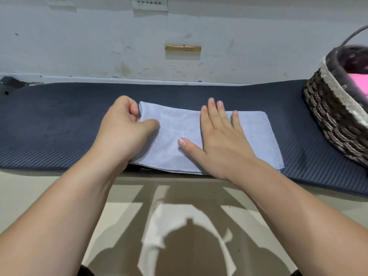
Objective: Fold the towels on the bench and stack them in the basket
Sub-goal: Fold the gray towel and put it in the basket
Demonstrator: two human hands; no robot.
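A pale grey-blue towel (pixel 179 124), folded into a wide rectangle, lies on the dark blue mat (pixel 59 120) that covers the bench. My left hand (pixel 123 126) grips the towel's left edge, thumb on top and fingers curled under the fold. My right hand (pixel 219 136) lies flat on the towel's middle and right part, fingers spread and straight, pressing it down. A woven basket (pixel 330 108) with a dark lining and a handle stands at the far right of the mat. A pink towel (pixel 358 82) shows inside it.
A white scuffed wall (pixel 119 46) runs right behind the bench. The bench's front edge crosses below my wrists, with a pale floor (pixel 39 188) under it. A dark object (pixel 12 82) sits at the mat's far left end.
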